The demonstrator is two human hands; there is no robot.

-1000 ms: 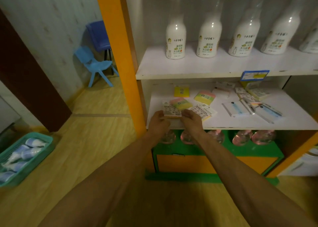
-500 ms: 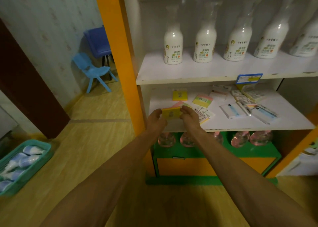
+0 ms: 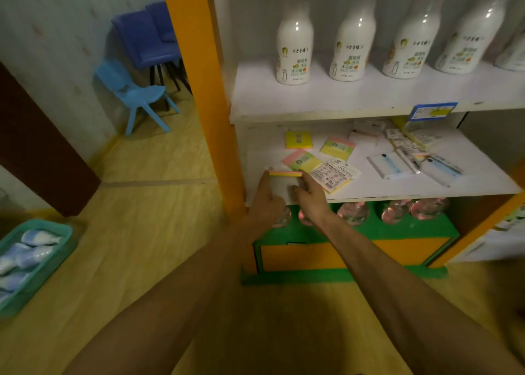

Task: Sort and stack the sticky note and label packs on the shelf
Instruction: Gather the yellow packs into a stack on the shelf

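Both hands hold one thin pink-and-yellow sticky note pack (image 3: 285, 173) by its ends, over the front left corner of the white lower shelf (image 3: 426, 188). The left hand (image 3: 265, 201) pinches the left end and the right hand (image 3: 311, 197) the right end. Keep it flat and level, then set it squarely on a matching pack. Half a second ago it was tipped up, showing its yellow face

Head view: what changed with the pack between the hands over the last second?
Both hands, left hand and right hand, turned the sticky note pack from face-up to edge-on, at the shelf front. Both kept hold. The other packs and the bottles above did not move.
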